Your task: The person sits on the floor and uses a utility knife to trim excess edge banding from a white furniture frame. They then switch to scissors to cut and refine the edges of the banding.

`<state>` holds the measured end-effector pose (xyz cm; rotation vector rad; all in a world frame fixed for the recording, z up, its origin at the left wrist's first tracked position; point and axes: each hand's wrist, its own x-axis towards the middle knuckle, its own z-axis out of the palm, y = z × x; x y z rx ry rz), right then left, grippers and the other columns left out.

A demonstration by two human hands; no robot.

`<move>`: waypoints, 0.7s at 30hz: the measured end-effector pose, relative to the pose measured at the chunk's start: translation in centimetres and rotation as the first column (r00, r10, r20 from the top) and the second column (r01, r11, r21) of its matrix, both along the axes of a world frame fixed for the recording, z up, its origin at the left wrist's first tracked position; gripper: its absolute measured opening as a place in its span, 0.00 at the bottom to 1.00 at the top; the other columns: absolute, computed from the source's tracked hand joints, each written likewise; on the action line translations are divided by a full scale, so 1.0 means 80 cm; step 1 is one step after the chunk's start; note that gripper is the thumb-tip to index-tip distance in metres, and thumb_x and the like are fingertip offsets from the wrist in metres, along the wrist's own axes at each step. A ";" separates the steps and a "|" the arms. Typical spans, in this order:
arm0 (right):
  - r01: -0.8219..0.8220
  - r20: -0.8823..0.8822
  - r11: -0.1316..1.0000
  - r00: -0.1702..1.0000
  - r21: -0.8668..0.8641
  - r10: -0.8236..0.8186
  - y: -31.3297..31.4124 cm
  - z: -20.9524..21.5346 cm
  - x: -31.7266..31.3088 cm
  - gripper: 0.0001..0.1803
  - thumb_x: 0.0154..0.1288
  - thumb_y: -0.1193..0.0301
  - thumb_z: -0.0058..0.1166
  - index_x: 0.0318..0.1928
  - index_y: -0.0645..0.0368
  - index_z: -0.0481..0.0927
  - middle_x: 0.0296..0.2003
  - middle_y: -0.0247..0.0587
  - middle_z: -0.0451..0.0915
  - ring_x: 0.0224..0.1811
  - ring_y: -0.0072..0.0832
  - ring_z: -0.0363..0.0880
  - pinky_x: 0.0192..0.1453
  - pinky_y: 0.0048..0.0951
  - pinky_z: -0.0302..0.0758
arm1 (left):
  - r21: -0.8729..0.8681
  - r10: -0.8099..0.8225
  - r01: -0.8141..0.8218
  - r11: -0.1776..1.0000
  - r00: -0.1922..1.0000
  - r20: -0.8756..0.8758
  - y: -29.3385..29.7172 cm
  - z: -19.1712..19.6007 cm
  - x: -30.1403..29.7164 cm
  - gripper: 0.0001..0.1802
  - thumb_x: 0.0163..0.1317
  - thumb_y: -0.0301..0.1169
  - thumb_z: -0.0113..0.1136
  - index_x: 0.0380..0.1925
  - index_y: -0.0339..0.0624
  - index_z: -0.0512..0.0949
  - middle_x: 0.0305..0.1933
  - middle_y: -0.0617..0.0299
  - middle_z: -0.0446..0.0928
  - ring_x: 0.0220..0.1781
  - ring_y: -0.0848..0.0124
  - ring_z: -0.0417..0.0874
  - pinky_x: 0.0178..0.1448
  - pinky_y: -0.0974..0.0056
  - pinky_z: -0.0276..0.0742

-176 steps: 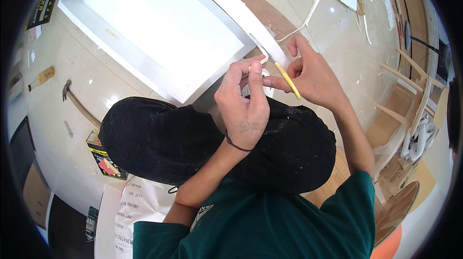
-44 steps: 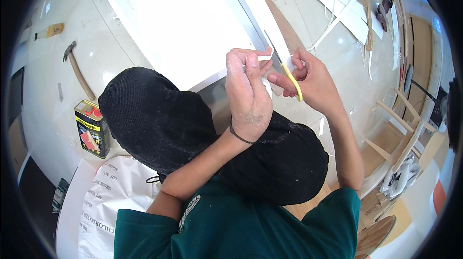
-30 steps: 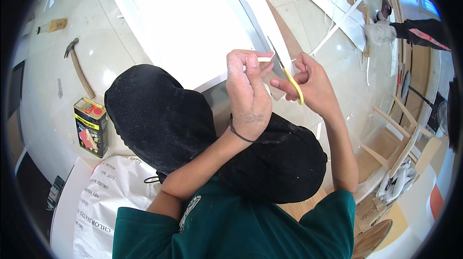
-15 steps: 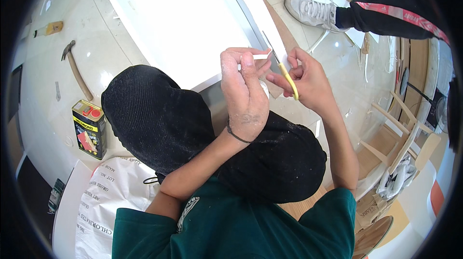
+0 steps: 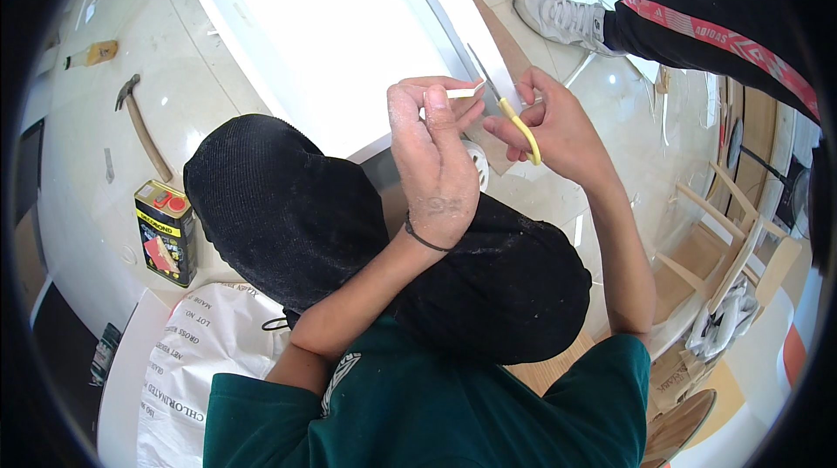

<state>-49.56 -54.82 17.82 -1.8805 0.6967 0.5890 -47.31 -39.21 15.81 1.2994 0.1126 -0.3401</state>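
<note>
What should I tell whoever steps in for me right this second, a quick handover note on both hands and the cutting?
Left hand: raised in front of the chest, pinching one end of a thin white strip.
Right hand: holding the yellow-handled scissors, blades pointing up at the strip's free end.
Around: large white panel on the floor ahead; hammer and small tin on the left; another person's shoe at the upper right.
Done: cannot tell whether any cut is through.
Left: probably trimming the strip.
</note>
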 end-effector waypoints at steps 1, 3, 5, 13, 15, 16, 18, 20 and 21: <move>-0.003 -0.008 1.000 1.000 -0.017 0.003 0.000 0.000 -0.001 0.28 0.55 0.58 0.76 0.32 0.55 0.64 0.17 0.41 0.80 0.19 0.21 0.82 0.23 0.20 0.74 | 0.016 -0.004 0.004 1.000 1.000 0.005 0.000 0.000 0.000 0.14 0.82 0.36 0.35 0.44 0.33 0.60 0.52 0.47 0.72 0.53 0.53 0.86 0.58 0.56 0.86; -0.002 0.013 1.000 1.000 -0.007 0.002 0.002 0.000 -0.003 0.28 0.55 0.58 0.75 0.32 0.55 0.64 0.17 0.40 0.80 0.19 0.20 0.82 0.22 0.20 0.73 | 0.005 -0.004 0.003 1.000 1.000 0.016 0.000 0.000 0.001 0.14 0.82 0.36 0.35 0.45 0.33 0.60 0.52 0.47 0.72 0.53 0.53 0.86 0.58 0.56 0.86; -0.002 0.024 1.000 1.000 -0.005 0.002 0.002 -0.002 -0.004 0.28 0.56 0.59 0.75 0.31 0.55 0.64 0.17 0.39 0.80 0.19 0.20 0.82 0.22 0.20 0.72 | -0.018 0.008 -0.008 1.000 1.000 0.011 0.000 0.001 0.002 0.14 0.82 0.35 0.36 0.46 0.32 0.61 0.52 0.48 0.72 0.53 0.55 0.85 0.58 0.57 0.85; 0.025 0.092 0.999 0.995 0.037 -0.028 0.000 -0.006 -0.008 0.30 0.52 0.55 0.77 0.30 0.55 0.65 0.17 0.39 0.78 0.19 0.20 0.82 0.23 0.19 0.72 | -0.046 0.038 -0.040 0.998 0.999 -0.030 0.003 0.008 0.008 0.16 0.82 0.37 0.36 0.47 0.31 0.62 0.51 0.48 0.72 0.52 0.58 0.85 0.59 0.59 0.83; 0.012 0.073 1.000 0.997 0.005 -0.012 -0.001 -0.007 -0.005 0.31 0.50 0.53 0.78 0.29 0.55 0.65 0.17 0.39 0.79 0.20 0.21 0.83 0.25 0.19 0.74 | -0.057 0.036 -0.038 0.998 0.999 -0.035 0.003 0.008 0.009 0.16 0.82 0.37 0.36 0.47 0.31 0.61 0.51 0.48 0.71 0.52 0.58 0.85 0.59 0.59 0.84; 0.006 0.060 1.000 0.998 -0.013 -0.005 -0.002 -0.008 -0.003 0.32 0.49 0.52 0.78 0.29 0.56 0.66 0.17 0.38 0.79 0.20 0.22 0.84 0.25 0.20 0.75 | -0.055 0.033 -0.036 0.998 0.999 -0.043 0.004 0.007 0.010 0.16 0.82 0.37 0.36 0.47 0.31 0.61 0.51 0.47 0.71 0.52 0.58 0.85 0.59 0.59 0.84; -0.035 0.040 0.997 0.998 -0.072 0.038 -0.003 -0.008 0.000 0.32 0.49 0.50 0.78 0.29 0.56 0.67 0.17 0.38 0.79 0.21 0.23 0.85 0.26 0.19 0.76 | -0.036 0.032 -0.033 0.999 0.999 -0.022 0.004 0.006 0.011 0.15 0.82 0.37 0.36 0.46 0.31 0.59 0.52 0.45 0.72 0.51 0.52 0.86 0.56 0.56 0.87; -0.056 0.050 0.994 0.997 -0.092 0.061 -0.002 -0.008 0.002 0.33 0.48 0.48 0.78 0.29 0.56 0.67 0.17 0.37 0.79 0.21 0.23 0.85 0.27 0.19 0.76 | -0.008 0.023 -0.023 1.000 1.000 0.001 0.005 0.005 0.011 0.15 0.82 0.36 0.36 0.45 0.31 0.59 0.52 0.44 0.73 0.51 0.48 0.87 0.55 0.55 0.88; -0.056 0.070 0.994 0.996 -0.088 0.063 -0.002 -0.008 0.003 0.33 0.48 0.48 0.78 0.29 0.56 0.67 0.16 0.37 0.79 0.21 0.24 0.85 0.28 0.19 0.76 | 0.001 0.016 -0.016 1.000 1.000 0.014 0.005 0.005 0.012 0.16 0.82 0.37 0.36 0.45 0.31 0.58 0.52 0.43 0.73 0.50 0.48 0.87 0.54 0.55 0.89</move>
